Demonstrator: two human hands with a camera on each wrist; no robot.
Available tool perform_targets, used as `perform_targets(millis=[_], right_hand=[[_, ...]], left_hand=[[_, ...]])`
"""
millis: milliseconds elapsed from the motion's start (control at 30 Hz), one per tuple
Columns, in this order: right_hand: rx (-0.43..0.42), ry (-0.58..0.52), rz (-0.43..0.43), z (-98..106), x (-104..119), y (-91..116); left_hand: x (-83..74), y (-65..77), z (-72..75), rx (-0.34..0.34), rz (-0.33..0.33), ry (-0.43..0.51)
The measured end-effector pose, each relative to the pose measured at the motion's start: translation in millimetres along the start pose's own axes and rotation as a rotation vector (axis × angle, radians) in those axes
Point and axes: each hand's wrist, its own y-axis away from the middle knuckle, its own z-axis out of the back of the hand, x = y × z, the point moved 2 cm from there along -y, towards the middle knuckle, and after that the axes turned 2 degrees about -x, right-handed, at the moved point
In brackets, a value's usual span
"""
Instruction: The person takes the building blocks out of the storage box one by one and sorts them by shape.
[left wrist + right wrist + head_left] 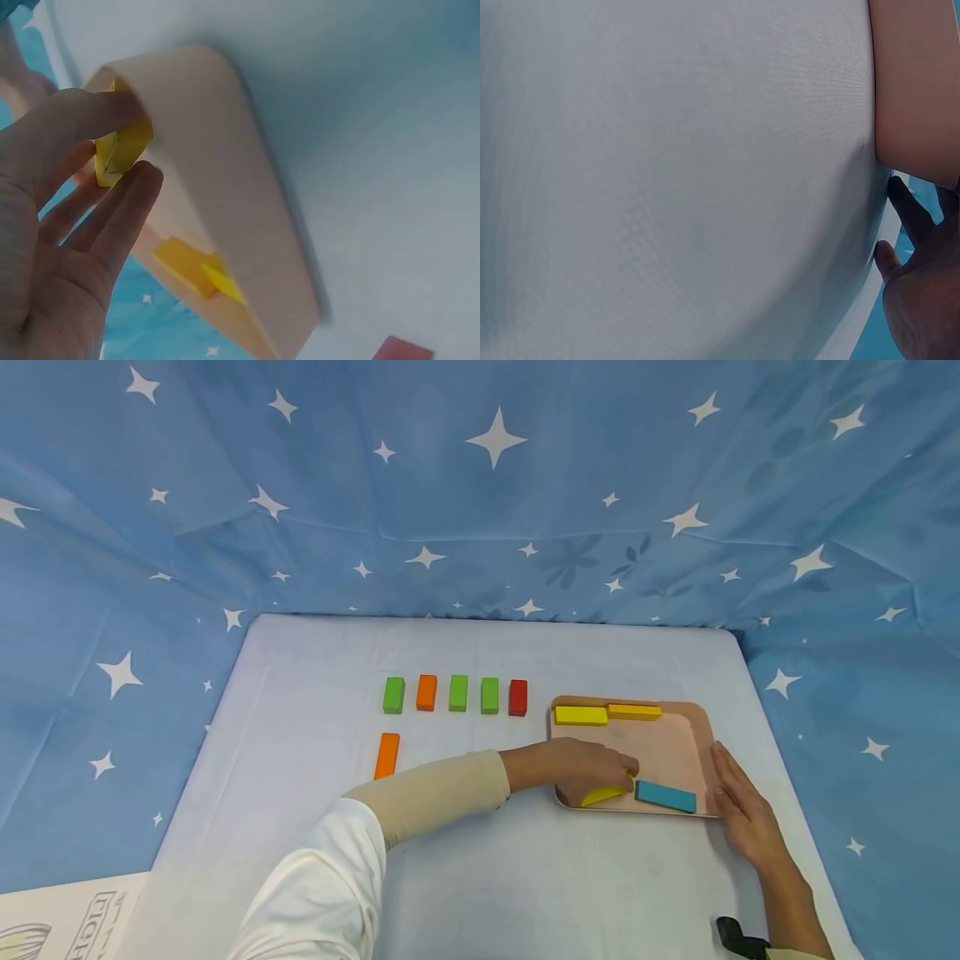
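Reaching across the table, my left hand [592, 767] pinches a yellow block [606, 794] at the near side of the pale pink tray [667, 747]. In the left wrist view, thumb and fingers close around that yellow block [124, 146], hiding part of it. Just right of it in the tray lies a blue block [666, 797]. Along the tray's far wall are a bright yellow block [581, 716] and a darker yellow block [634, 712], end to end. My right hand [750, 814], fingers extended, rests against the tray's right edge.
Left of the tray, a row holds several upright blocks: green [393, 695], orange [426, 692] and red [518, 697]. Another orange block [386, 756] lies nearer, partly behind my left sleeve. Printed paper [75, 918] is at lower left; a starry blue cloth [450, 510] hangs behind the table.
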Motion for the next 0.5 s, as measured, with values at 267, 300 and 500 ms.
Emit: perform_targets(millis=[267,300,500], right_hand=[[-0.004,0.006,0.004,-0.7,-1.1,0.2],[-0.002,0.006,0.000,-1.0,-1.5,0.2],[0.016,-0.008,-0.032,0.6,-1.2,-1.0]], left_hand=[[-3.1,22.1,12.6,-0.053,0.036,0.081],[-2.4,26.8,13.4,-0.074,0.036,0.099],[9.4,67.3,8.3,-0.218,0.063,0.195]])
